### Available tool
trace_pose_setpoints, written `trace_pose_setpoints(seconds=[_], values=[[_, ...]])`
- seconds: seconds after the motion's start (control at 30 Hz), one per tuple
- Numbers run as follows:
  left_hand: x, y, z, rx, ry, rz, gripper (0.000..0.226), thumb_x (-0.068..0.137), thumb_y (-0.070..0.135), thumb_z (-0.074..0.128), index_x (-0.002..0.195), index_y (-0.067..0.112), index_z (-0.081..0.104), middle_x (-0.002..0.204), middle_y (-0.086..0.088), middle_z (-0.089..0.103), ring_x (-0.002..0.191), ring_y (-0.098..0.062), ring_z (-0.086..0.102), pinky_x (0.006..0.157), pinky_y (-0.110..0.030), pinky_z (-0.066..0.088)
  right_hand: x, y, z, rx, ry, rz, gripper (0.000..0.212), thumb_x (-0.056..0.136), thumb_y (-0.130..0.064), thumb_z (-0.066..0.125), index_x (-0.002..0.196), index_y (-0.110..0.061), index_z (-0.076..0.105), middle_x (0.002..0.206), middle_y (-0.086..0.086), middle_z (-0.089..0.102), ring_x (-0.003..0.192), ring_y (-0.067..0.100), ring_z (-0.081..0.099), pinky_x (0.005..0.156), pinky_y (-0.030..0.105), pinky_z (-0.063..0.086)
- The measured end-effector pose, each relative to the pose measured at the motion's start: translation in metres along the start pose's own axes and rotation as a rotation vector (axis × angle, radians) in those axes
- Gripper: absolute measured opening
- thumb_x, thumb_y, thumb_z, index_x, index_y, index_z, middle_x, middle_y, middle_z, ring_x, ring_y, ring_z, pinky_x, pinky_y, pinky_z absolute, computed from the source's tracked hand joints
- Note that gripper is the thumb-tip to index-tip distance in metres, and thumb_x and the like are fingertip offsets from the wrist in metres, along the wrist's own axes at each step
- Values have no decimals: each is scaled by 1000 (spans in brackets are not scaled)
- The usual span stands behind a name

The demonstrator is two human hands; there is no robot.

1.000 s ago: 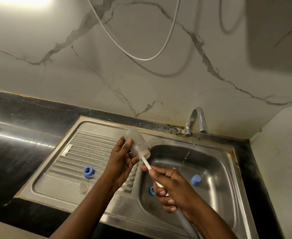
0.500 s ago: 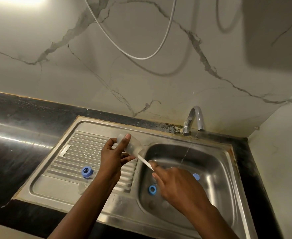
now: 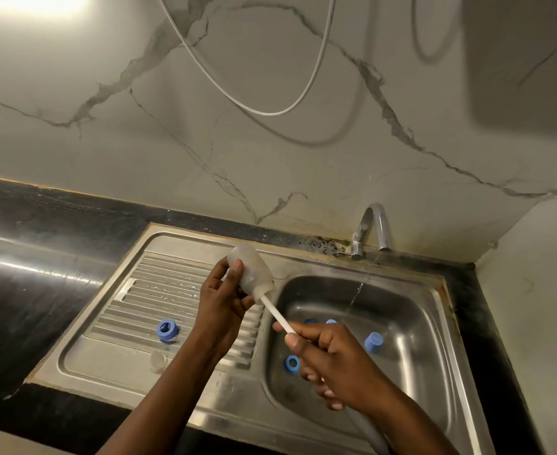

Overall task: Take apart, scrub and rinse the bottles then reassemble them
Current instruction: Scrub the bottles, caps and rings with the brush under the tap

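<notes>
Bottle: clear bottle (image 3: 252,274) held above the sink (image 3: 113,362), left of the basin.
Direction: long axis slants, with the base up and far-left and the mouth down and near-right.
Left hand (image 3: 219,307): wrapped round the bottle.
Right hand (image 3: 336,356): gripping the white brush handle (image 3: 275,313), which enters the bottle's mouth.
Risk: a hard push could knock the wet bottle loose.

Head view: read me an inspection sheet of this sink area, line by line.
Surface: steel sink, ribbed drainboard on the left, basin on the right, set in a black counter.
Job's things: bottle tilted, brush handle entering its mouth; drainboard ring; basin ring and blue cap in the basin.
Clutter: small clear piece on the drainboard.
Hands: left hand grips the bottle; right hand grips the brush handle.
Cables: white cable hanging in a loop in front of the wall.
Surroundings: tap running a thin stream; marble wall.
</notes>
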State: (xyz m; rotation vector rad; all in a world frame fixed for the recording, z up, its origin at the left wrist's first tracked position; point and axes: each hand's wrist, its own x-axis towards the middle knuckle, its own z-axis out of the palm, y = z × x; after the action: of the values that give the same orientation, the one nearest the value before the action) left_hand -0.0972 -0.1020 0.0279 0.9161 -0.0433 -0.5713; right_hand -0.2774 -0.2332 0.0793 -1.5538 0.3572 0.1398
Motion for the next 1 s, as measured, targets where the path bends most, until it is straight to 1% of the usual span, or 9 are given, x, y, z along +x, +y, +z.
trace_pose_setpoints(seconds=[0.07,0.2,0.3,0.47,0.63,0.73,0.8,0.9,1.0], values=[[1,0,1,-67,-61,-23,98,64,49,100,145,15,57,143,-26,61,117,-40,70,76,-37,67,1,-2,1,180,-68,73,28,107,-35,54,129,-40,71,64,5,39,42,9,31,38,18,31],[0,-5,13,-149,-159,-86,93,67,43,100,145,18,56,151,-29,53,127,-45,64,91,-48,65,10,-1,3,617,-196,182,36,105,-36,52,133,-24,71,63,2,31,37,4,26,35,14,28],[-1,-5,16,-189,-201,-109,97,72,41,97,152,18,49,153,-30,50,121,-47,67,90,-49,65,13,-2,4,632,-200,171,38,103,-37,54,134,-23,70,61,2,32,37,4,26,35,14,27],[2,-2,9,-85,-188,-98,67,89,32,82,149,21,53,149,-27,54,122,-45,67,86,-44,66,12,-1,2,121,44,42,25,106,-36,57,125,-42,72,63,5,43,43,11,34,41,22,32],[3,5,7,171,-42,-31,38,103,15,57,141,18,63,130,-21,69,105,-36,75,80,-39,65,15,7,-4,-566,273,-111,17,108,-46,49,99,-54,62,61,-19,58,55,1,59,61,26,51],[0,9,14,283,-12,-1,44,93,34,67,134,19,66,126,-13,72,108,-34,76,86,-42,65,19,10,-3,-876,310,-130,32,110,-41,45,138,-44,58,69,-15,58,60,5,61,64,25,54],[-1,8,18,304,6,-4,50,85,36,74,131,19,66,123,-10,75,108,-30,77,89,-44,65,22,9,-2,-1084,271,-146,47,111,-31,44,157,-34,39,87,-8,67,67,7,55,69,28,52],[1,8,20,272,26,-7,48,81,31,78,126,20,66,120,-10,76,108,-29,77,87,-43,65,24,5,3,-1230,262,-131,59,111,-27,45,165,-32,20,99,-6,65,64,7,46,63,22,38],[3,6,18,231,20,-16,51,82,29,77,130,17,66,126,-15,74,114,-35,74,92,-47,64,24,7,6,-1077,263,-78,48,112,-34,45,159,-37,36,86,-10,56,58,5,49,65,23,50]])
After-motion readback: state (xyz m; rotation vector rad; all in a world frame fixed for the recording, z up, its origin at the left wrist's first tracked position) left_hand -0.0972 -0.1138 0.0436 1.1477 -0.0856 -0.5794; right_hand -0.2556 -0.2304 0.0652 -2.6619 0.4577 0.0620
